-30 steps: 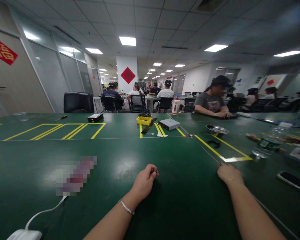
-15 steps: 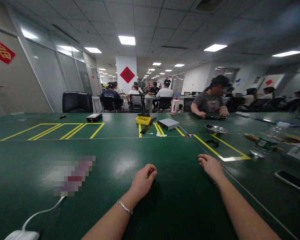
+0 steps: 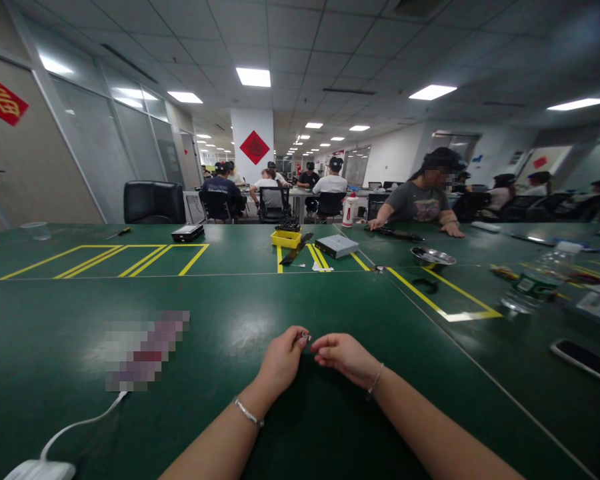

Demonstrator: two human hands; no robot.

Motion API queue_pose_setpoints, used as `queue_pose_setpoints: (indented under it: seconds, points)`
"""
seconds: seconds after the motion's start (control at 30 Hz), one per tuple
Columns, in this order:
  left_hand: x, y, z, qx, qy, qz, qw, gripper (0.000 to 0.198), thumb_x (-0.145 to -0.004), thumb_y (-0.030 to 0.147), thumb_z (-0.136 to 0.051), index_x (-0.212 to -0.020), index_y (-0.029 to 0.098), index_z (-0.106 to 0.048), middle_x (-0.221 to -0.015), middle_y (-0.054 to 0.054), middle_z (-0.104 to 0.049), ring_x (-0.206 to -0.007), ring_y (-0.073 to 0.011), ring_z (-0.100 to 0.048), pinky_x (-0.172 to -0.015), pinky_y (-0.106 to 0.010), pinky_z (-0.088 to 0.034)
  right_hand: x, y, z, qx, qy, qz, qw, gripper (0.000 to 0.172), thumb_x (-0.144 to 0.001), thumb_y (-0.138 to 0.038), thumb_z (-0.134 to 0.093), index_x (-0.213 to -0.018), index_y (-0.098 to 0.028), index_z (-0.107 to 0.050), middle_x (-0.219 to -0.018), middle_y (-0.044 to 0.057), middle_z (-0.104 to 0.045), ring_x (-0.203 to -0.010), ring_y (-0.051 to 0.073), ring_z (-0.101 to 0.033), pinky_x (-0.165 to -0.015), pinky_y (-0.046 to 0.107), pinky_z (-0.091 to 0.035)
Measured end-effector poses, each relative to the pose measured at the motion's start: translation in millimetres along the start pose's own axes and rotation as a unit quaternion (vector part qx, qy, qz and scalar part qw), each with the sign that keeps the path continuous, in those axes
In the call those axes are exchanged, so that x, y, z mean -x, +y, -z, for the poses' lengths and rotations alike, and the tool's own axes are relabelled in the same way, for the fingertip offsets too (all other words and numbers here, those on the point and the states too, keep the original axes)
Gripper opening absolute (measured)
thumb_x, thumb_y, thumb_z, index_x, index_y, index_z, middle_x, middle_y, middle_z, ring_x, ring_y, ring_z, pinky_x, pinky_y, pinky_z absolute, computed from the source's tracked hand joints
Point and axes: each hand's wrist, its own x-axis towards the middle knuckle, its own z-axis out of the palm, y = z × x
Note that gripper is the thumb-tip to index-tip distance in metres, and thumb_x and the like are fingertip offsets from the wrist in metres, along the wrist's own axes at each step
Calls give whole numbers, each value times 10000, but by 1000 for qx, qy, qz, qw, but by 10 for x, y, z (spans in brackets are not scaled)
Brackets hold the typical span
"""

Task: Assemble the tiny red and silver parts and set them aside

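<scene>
My left hand (image 3: 281,360) is closed in front of me, a little above the green table. Between its thumb and fingers sits a small shiny metallic piece (image 3: 307,337), too small to name. Just right of it, my right hand (image 3: 347,357) is pinched, its fingertips pointing left and close to the piece. A narrow gap shows between the two hands. Whatever the right fingertips hold, if anything, cannot be made out. Both wrists wear thin silver bracelets.
Across the green table (image 3: 220,300) lie a yellow tray (image 3: 286,239), a grey metal box (image 3: 337,246), a steel bowl (image 3: 433,257), a water bottle (image 3: 537,280) and a phone (image 3: 587,362). At left, a white cable (image 3: 83,424) meets a blurred item. A co-worker (image 3: 425,200) sits opposite.
My right hand has swung left from beside the table seam to the fingertips of my left hand. The left hand has barely moved. The co-worker's hands have moved apart over a dark item.
</scene>
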Motion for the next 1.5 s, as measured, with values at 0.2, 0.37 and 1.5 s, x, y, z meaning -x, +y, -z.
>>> queue_pose_setpoints:
  seconds: [0.2,0.37,1.5]
  points:
    - [5,32,11,-2,-5,-7,1000,159,-744,262,-394,-815,212,-527,-728,29,-588,-666,-101,-530,-614,-207,-382,2,9,77,22,-28,4,999,228,-596,-255,-603,-769,-121,-536,-745,48,-590,-495,57,-507,-488,207,-375]
    - [16,11,4,-12,-19,-8,1000,143,-694,248,-458,-814,211,-525,-696,32,-573,-623,-98,-519,-576,-201,-382,18,-4,68,29,-50,35,998,218,-591,-266,-612,-723,-125,-511,-669,11,-573,-450,33,-457,-437,175,-326]
    - [9,-41,-24,-48,-12,-23,998,174,-624,168,-507,-792,207,-525,-739,23,-560,-680,-110,-501,-616,-212,-366,7,-4,89,-20,-74,33,996,225,-629,-316,-588,-723,-132,-499,-585,-20,-514,-494,48,-458,-484,190,-326]
